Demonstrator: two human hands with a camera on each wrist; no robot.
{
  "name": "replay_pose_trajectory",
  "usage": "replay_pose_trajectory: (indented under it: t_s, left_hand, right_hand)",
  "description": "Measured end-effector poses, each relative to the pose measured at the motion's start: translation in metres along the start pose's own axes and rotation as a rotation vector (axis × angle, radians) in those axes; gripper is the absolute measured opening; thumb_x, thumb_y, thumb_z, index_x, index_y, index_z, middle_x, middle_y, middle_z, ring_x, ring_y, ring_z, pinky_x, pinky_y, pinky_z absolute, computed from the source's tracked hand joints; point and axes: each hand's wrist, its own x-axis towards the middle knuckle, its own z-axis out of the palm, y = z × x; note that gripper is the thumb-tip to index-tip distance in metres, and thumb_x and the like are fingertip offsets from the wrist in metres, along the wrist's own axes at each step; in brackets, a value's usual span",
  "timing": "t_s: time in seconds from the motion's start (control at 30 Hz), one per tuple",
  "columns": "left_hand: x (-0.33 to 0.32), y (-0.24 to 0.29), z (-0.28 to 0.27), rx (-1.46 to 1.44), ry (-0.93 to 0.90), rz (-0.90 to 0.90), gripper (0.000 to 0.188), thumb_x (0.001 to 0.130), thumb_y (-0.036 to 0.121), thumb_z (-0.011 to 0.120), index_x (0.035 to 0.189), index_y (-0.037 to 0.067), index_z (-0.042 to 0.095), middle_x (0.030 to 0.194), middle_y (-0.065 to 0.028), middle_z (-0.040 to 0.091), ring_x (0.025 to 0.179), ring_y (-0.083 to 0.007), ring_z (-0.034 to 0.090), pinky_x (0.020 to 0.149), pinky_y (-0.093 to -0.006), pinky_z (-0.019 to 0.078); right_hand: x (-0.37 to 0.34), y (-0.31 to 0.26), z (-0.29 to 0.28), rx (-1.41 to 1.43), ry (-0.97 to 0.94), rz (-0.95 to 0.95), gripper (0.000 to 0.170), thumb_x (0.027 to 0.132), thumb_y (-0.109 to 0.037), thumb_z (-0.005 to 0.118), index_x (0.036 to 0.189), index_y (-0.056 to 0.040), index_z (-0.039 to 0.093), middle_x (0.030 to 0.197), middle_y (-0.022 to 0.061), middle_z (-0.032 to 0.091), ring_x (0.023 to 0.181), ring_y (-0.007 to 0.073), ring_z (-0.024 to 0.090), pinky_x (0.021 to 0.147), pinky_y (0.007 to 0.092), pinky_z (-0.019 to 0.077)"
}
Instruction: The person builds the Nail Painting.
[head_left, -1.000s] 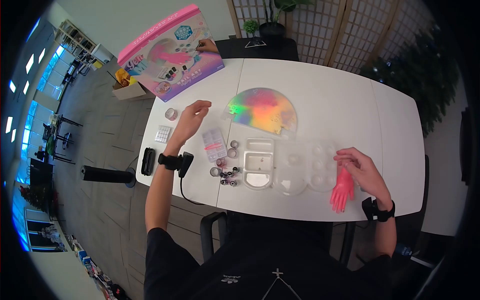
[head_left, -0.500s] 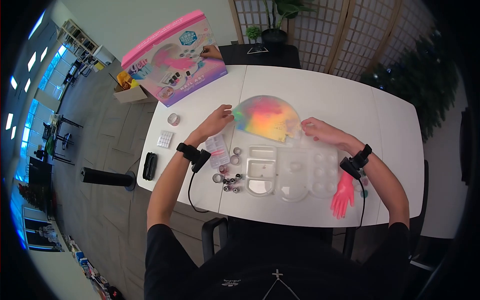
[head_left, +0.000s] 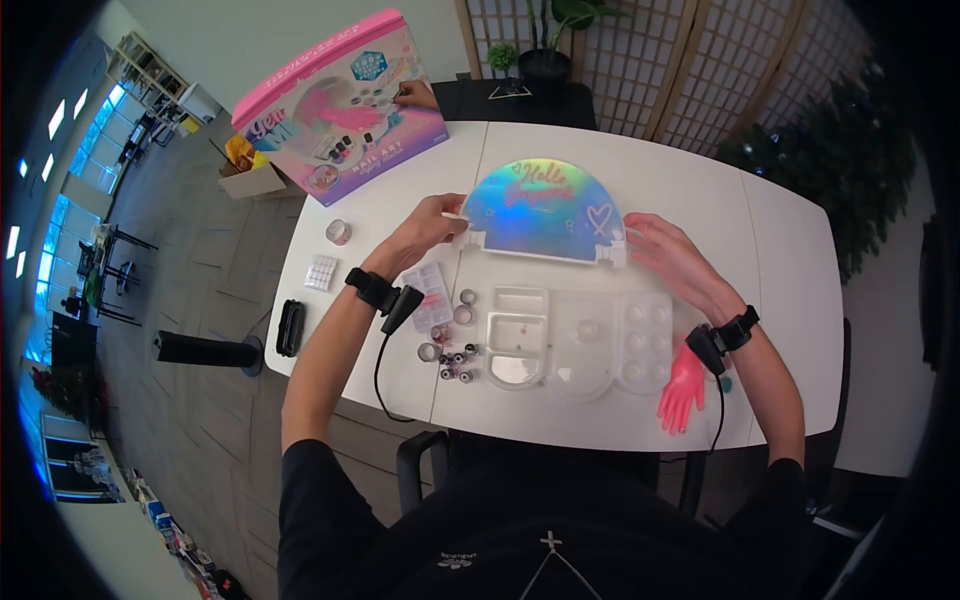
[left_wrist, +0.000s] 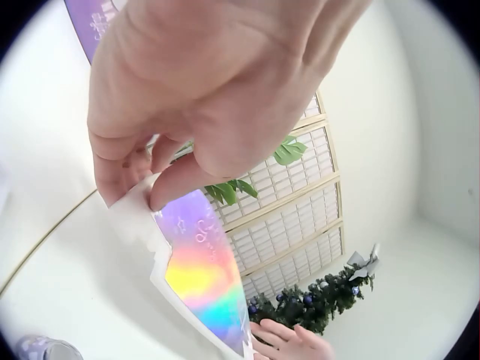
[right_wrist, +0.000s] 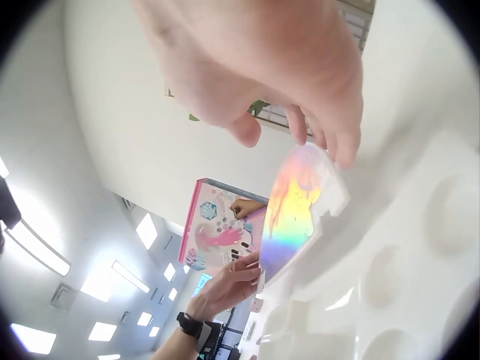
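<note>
A half-round holographic panel [head_left: 540, 215] with pink lettering and a white rim is tilted up off the table behind the clear tray. The left hand [head_left: 428, 228] pinches its left end; in the left wrist view the thumb and fingers of that hand [left_wrist: 195, 97] close on the panel's corner [left_wrist: 199, 262]. At the right end is the right hand [head_left: 675, 255], its fingers extended. In the right wrist view, that hand's [right_wrist: 262, 67] fingertips touch the panel's [right_wrist: 292, 206] back edge, with the thumb held away from it.
The moulded clear tray [head_left: 580, 335] lies in front of the panel, a pink model hand [head_left: 684, 388] at its right. Small bottles [head_left: 458, 362], a compartment box [head_left: 427, 297] and a black case [head_left: 290, 328] lie left. A large pink box [head_left: 345, 110] stands at the back left.
Both hands have come to the panel's ends, the right from above the pink model hand. The panel has tilted up from lying flat, and its lettering now shows.
</note>
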Motion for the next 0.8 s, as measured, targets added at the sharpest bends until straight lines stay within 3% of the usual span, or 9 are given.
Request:
replay_pose_trajectory:
  t_s: [0.2, 0.3, 0.4, 0.5, 0.6, 0.7, 0.8]
  left_hand:
    - [-0.009, 0.020, 0.023, 0.039, -0.051, 0.073, 0.050, 0.099, 0.010, 0.075, 0.147, 0.003, 0.064, 0.116, -0.0024, 0.072, 0.103, -0.0111, 0.065, 0.092, -0.0304, 0.0534]
    - [-0.014, 0.041, 0.033, 0.123, -0.131, 0.140, 0.050, 0.102, 0.008, 0.073, 0.150, 0.003, 0.062, 0.122, -0.0052, 0.074, 0.107, -0.0121, 0.067, 0.098, -0.0315, 0.0531]
    - [-0.013, 0.046, 0.040, 0.051, -0.210, 0.183, 0.044, 0.106, 0.004, 0.069, 0.149, 0.001, 0.061, 0.127, -0.0055, 0.075, 0.114, -0.0131, 0.068, 0.104, -0.0312, 0.0522]
    - [-0.024, 0.058, 0.048, 0.014, -0.228, 0.241, 0.039, 0.108, 0.004, 0.067, 0.146, 0.000, 0.062, 0.127, -0.0056, 0.075, 0.116, -0.0124, 0.068, 0.104, -0.0308, 0.0521]
    - [-0.027, 0.060, 0.054, 0.029, -0.244, 0.268, 0.032, 0.110, 0.003, 0.065, 0.142, -0.001, 0.064, 0.123, -0.0049, 0.075, 0.113, -0.0105, 0.067, 0.103, -0.0305, 0.0523]
    - [-0.024, 0.060, 0.060, 0.096, -0.254, 0.293, 0.028, 0.110, 0.004, 0.065, 0.138, -0.001, 0.065, 0.119, -0.0040, 0.074, 0.110, -0.0089, 0.065, 0.101, -0.0304, 0.0524]
    - [-0.023, 0.059, 0.066, 0.129, -0.270, 0.303, 0.027, 0.110, 0.005, 0.065, 0.136, -0.001, 0.065, 0.116, -0.0031, 0.073, 0.106, -0.0082, 0.063, 0.098, -0.0299, 0.0521]
  right_hand:
    - [-0.036, -0.015, 0.000, -0.215, 0.098, -0.209, 0.049, 0.115, -0.024, 0.057, 0.159, -0.0029, 0.051, 0.170, 0.0150, 0.047, 0.160, 0.0271, 0.043, 0.132, 0.0429, 0.0341]
    - [-0.043, -0.004, 0.003, -0.290, 0.081, -0.300, 0.053, 0.111, -0.018, 0.063, 0.160, -0.0016, 0.050, 0.175, 0.0175, 0.043, 0.163, 0.0311, 0.041, 0.133, 0.0454, 0.0329]
    - [-0.056, 0.000, 0.013, -0.808, 0.184, -0.408, 0.059, 0.106, -0.015, 0.070, 0.160, -0.0011, 0.049, 0.175, 0.0214, 0.042, 0.165, 0.0366, 0.037, 0.133, 0.0459, 0.0335]
    - [-0.076, -0.001, 0.034, -1.072, 0.266, -0.577, 0.064, 0.103, -0.020, 0.075, 0.159, -0.0010, 0.050, 0.171, 0.0247, 0.044, 0.161, 0.0412, 0.042, 0.130, 0.0475, 0.0380]
    - [-0.101, -0.005, 0.064, -1.149, -0.066, -0.466, 0.072, 0.101, -0.029, 0.079, 0.158, 0.0019, 0.049, 0.167, 0.0248, 0.048, 0.156, 0.0419, 0.047, 0.127, 0.0487, 0.0424]
    - [-0.101, 0.013, 0.084, -1.211, -0.212, -0.571, 0.082, 0.098, -0.035, 0.083, 0.159, 0.0053, 0.046, 0.162, 0.0253, 0.052, 0.151, 0.0417, 0.051, 0.124, 0.0503, 0.0449]
    - [-0.089, 0.032, 0.091, -1.317, -0.232, -0.611, 0.088, 0.096, -0.036, 0.085, 0.160, 0.0069, 0.044, 0.159, 0.0269, 0.053, 0.150, 0.0426, 0.052, 0.123, 0.0502, 0.0454]
